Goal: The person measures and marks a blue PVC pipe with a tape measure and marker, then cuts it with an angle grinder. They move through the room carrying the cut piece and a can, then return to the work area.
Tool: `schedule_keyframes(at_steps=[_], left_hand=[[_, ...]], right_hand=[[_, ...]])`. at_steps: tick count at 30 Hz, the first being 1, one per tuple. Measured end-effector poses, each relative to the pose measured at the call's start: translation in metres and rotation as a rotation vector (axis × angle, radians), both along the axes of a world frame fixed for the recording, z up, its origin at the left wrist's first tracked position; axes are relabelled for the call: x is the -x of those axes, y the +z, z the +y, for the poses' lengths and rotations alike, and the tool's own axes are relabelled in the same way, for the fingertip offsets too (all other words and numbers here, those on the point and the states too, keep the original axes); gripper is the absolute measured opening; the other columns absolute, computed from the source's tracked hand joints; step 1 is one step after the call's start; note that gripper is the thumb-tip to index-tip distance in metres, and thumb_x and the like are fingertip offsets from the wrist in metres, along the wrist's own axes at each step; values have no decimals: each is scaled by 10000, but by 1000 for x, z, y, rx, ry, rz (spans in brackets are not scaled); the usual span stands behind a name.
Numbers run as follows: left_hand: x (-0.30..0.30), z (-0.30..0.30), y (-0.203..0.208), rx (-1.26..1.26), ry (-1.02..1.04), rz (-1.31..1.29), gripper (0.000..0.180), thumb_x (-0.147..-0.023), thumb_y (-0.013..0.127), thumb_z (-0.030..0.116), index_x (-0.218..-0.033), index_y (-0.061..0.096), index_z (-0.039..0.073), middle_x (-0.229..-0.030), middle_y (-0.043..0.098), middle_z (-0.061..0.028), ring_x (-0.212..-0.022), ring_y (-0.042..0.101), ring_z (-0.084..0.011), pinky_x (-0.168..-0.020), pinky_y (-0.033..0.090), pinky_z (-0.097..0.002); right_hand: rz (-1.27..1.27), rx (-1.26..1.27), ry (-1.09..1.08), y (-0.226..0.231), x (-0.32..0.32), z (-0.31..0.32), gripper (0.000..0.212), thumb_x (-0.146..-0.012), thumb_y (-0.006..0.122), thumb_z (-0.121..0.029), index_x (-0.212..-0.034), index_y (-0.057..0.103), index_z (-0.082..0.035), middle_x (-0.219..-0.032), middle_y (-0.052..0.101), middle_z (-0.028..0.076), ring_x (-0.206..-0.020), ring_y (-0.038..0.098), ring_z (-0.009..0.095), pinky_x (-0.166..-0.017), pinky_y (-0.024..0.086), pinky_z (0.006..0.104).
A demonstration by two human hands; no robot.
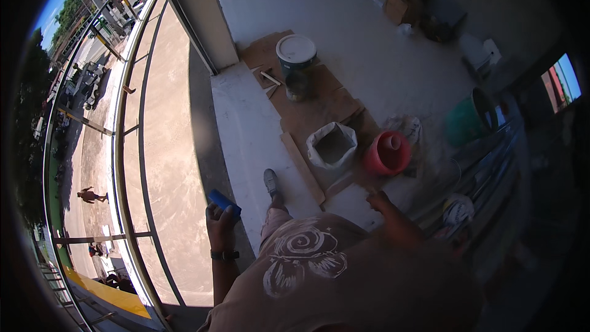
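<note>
My left hand point(219, 221), with a dark band at its wrist, is closed around a blue block-like object point(225, 203), held out over the ledge. My right hand point(382, 202) is dim and partly blurred, its fingers curled, just below a red bucket point(376, 163). Whatever it may hold is hidden. A pale cup point(393, 141) sits inside the red bucket. Left of that bucket stands an open white sack point(315, 155) with grey material in it.
Flattened cardboard point(329, 95) covers part of the floor, bearing a white-lidded bucket point(295, 49) and a smaller container point(297, 88). A green bucket point(462, 124) and long pipes point(491, 169) lie rightward. At left runs a metal railing point(117, 141); outside, a person point(91, 196) walks below.
</note>
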State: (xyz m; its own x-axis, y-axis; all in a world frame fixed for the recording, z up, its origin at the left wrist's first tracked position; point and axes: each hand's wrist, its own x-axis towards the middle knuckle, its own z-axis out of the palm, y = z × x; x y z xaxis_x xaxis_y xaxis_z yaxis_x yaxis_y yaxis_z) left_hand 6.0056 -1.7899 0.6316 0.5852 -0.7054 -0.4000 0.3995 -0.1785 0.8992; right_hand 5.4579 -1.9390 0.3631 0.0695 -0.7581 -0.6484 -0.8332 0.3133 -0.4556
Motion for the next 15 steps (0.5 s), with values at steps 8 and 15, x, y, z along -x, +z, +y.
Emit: schedule_keyframes(at_steps=[8, 15], left_hand=[[-144, -246, 40, -24, -352, -120, 528, -872, 780, 151, -1271, 465, 9, -981, 681, -162, -782, 702, -231, -721, 591, -353], [-151, -453, 80, 107, -586, -150, 375, -787, 777, 46, -1038, 499, 37, -957, 663, -149, -775, 688, -237, -729, 586, -345]], right_hand=[[84, -618, -320, 12, -70, -8, 374, -940, 692, -387, -827, 662, -31, -714, 626, 79, -561, 647, 253, -518, 532, 398], [-73, -392, -491, 55, -130, -150, 333, -961, 673, -340, -924, 664, -8, -821, 672, 111, -642, 697, 236, -505, 543, 388]])
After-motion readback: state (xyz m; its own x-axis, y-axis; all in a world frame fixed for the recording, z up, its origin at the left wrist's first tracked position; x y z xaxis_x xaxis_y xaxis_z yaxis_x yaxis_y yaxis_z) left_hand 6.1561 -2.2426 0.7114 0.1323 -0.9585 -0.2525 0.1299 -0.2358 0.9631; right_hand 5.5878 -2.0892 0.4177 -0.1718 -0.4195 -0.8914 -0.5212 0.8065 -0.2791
